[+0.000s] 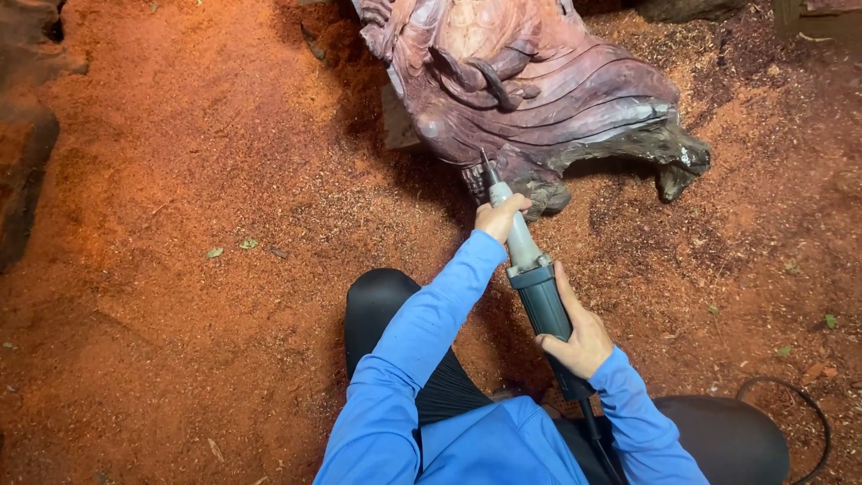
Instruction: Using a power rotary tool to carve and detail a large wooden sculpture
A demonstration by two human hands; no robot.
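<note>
I see the die grinder (536,283) as the thing in hand: a long, slim power tool with a pale metal neck and a dark grey-green body, lying on a slant from lower right to upper left. Its tip sits against the lower edge of the carved wooden sculpture (539,99), near the dark knobby foot of the carving, at the upper middle of the sawdust-covered floor (180,224).

My left hand (499,218) is the nearer one to the bit; it is closed around the pale neck just behind the tip, fingers wrapped over the top. My right hand (579,337) is wrapped round the dark body further back, thumb lying along the housing (a full fist grip, not a pinch). So the tool's long axis runs from the right hand, through the left, up and away into the wood, and the carving lies straight ahead of the grip.

A black power cord (804,422) loops off at the lower right corner of the floor. Blue sleeves (422,359) and dark trousers over bent knees fill the bottom edge. A few green leaf scraps (247,243) lie well apart to the left, and a dark log (22,135) runs along the left edge.
</note>
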